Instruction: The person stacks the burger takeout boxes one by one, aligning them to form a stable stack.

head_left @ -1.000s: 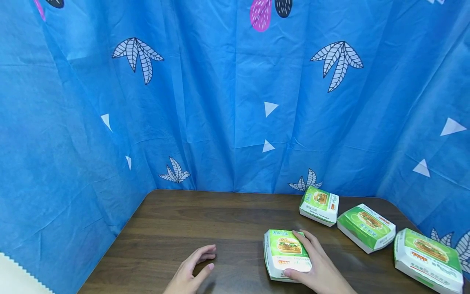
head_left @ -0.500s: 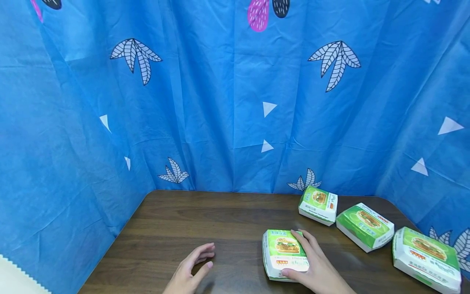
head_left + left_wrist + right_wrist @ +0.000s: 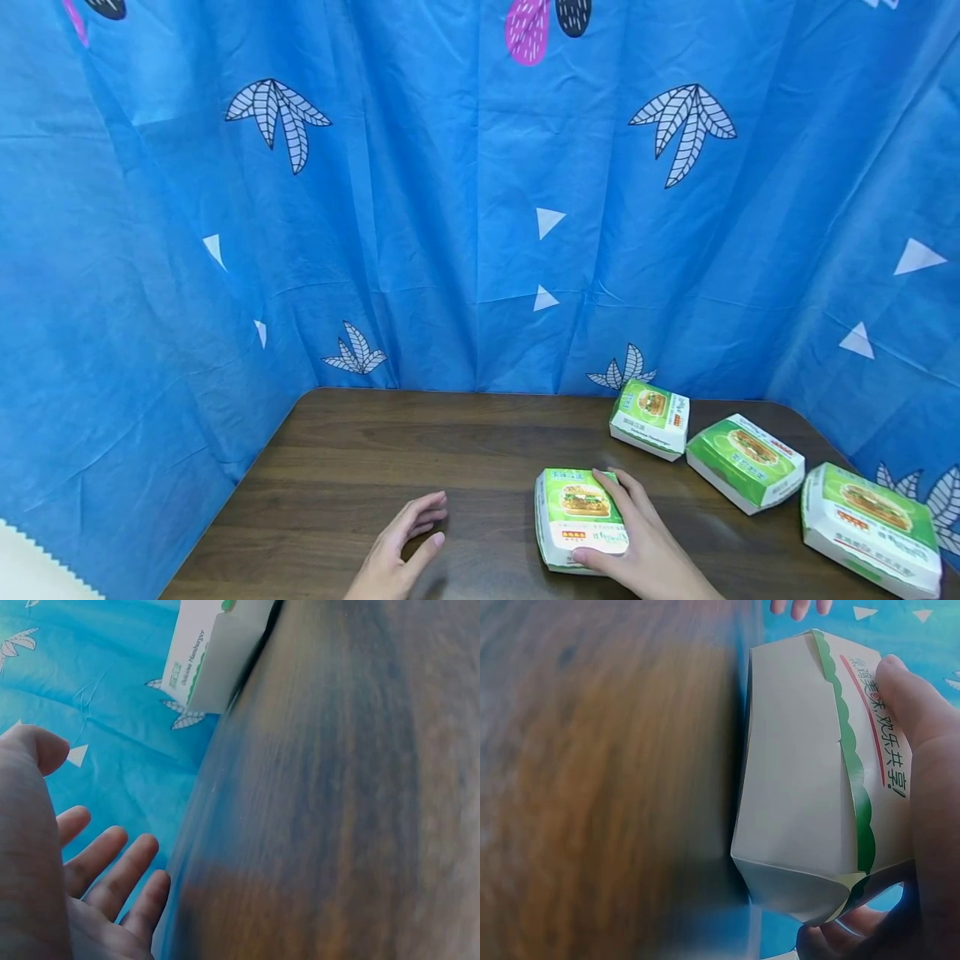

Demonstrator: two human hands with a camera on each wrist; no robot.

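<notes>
In the head view my right hand (image 3: 637,537) grips a green and white hamburger box (image 3: 577,504) near the front of the brown table. Its thumb lies along the near edge and its fingers reach over the right side. The right wrist view shows the box's pale side wall (image 3: 795,750) low at the tabletop, the thumb (image 3: 907,697) on the lid and other fingers curled behind the far end. To the left of the box, my left hand (image 3: 401,546) is held apart from it, fingers loosely bent, with nothing in it.
Three similar hamburger boxes stand on the right of the table: a back one (image 3: 651,418), a middle one (image 3: 746,462) and one at the right edge (image 3: 872,529). A blue patterned curtain (image 3: 450,208) hangs around the table's back and sides.
My left hand has shifted slightly right toward the box. The right hand keeps its grip, and the held box has hardly moved. The head view has swung very slightly.
</notes>
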